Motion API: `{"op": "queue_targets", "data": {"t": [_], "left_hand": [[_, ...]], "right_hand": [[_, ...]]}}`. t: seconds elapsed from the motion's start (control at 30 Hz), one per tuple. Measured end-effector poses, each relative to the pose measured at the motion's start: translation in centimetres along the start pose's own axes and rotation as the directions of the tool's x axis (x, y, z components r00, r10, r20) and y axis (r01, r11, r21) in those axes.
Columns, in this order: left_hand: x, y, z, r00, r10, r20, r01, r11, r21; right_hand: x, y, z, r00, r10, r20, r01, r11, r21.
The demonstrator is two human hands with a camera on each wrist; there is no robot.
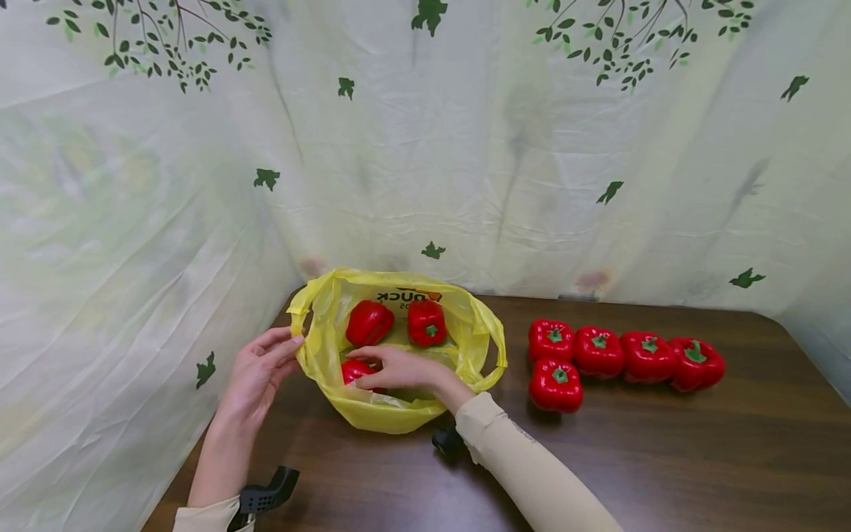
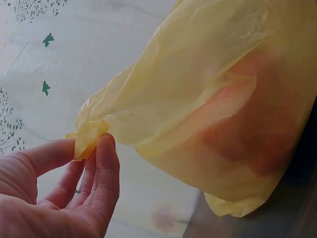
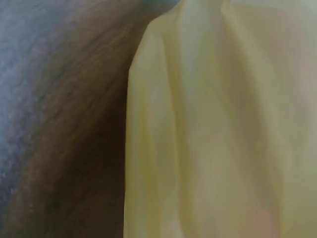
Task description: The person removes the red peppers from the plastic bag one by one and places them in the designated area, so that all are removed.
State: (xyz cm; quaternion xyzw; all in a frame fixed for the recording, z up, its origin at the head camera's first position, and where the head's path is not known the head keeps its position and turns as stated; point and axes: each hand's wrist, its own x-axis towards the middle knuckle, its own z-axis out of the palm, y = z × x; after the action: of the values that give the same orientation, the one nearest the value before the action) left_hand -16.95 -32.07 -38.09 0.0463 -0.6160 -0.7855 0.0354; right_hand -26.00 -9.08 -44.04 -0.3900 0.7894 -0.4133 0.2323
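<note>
A yellow plastic bag stands on the table with its mouth wide. My left hand pinches the bag's left handle between thumb and forefinger; the left wrist view shows that handle bunched at the fingertips. Reaching over the near rim, my right hand is inside the bag with its fingers round a red bell pepper, which they partly hide. Behind it in the bag lie a tipped bell pepper and another bell pepper with its green stem facing me. In the right wrist view, yellow plastic hides that hand.
To the bag's right on the brown table, several red bell peppers form a row, with one more bell pepper in front of its left end. A pale curtain with leaf prints hangs along the back and left.
</note>
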Motion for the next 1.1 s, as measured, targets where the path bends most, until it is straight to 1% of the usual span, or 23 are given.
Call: {"op": "queue_targets", "data": {"t": [0.07, 0.2, 0.3, 0.5, 0.6, 0.77, 0.9, 1.1], "left_hand": [[0.0, 0.0, 0.0, 1.0, 0.002, 0.004, -0.002, 1.0, -0.005], [0.0, 0.1, 0.0, 1.0, 0.0, 0.008, 0.0, 1.0, -0.007], [-0.1, 0.1, 0.1, 1.0, -0.003, 0.005, 0.003, 1.0, -0.001], [-0.1, 0.1, 0.1, 1.0, -0.011, 0.0, 0.011, 1.0, -0.003], [-0.1, 0.1, 0.1, 1.0, -0.011, 0.001, 0.011, 1.0, -0.004], [-0.1, 0.1, 0.1, 1.0, -0.002, -0.002, 0.002, 1.0, -0.007], [-0.1, 0.1, 0.1, 1.0, 0.004, 0.0, -0.004, 1.0, -0.008], [-0.1, 0.1, 0.0, 1.0, 0.001, 0.004, -0.001, 1.0, -0.01]], "right_hand": [[0.0, 0.0, 0.0, 1.0, 0.012, 0.003, -0.012, 1.0, 0.027], [-0.3, -0.1, 0.2, 0.999, 0.047, -0.013, -0.045, 0.992, 0.122], [-0.5, 0.0, 0.3, 0.998, 0.051, -0.035, -0.045, 0.986, 0.158], [-0.9, 0.3, 0.4, 0.994, 0.074, -0.079, -0.058, 0.981, 0.185], [-1.1, 0.4, 0.3, 0.989, 0.1, -0.113, -0.078, 0.98, 0.186], [-1.6, 0.4, 0.0, 0.976, 0.121, -0.183, -0.09, 0.981, 0.171], [-2.1, 0.4, -0.2, 0.964, 0.12, -0.237, -0.078, 0.98, 0.181], [-2.8, 0.1, -0.6, 0.945, 0.098, -0.313, -0.043, 0.983, 0.178]]}}
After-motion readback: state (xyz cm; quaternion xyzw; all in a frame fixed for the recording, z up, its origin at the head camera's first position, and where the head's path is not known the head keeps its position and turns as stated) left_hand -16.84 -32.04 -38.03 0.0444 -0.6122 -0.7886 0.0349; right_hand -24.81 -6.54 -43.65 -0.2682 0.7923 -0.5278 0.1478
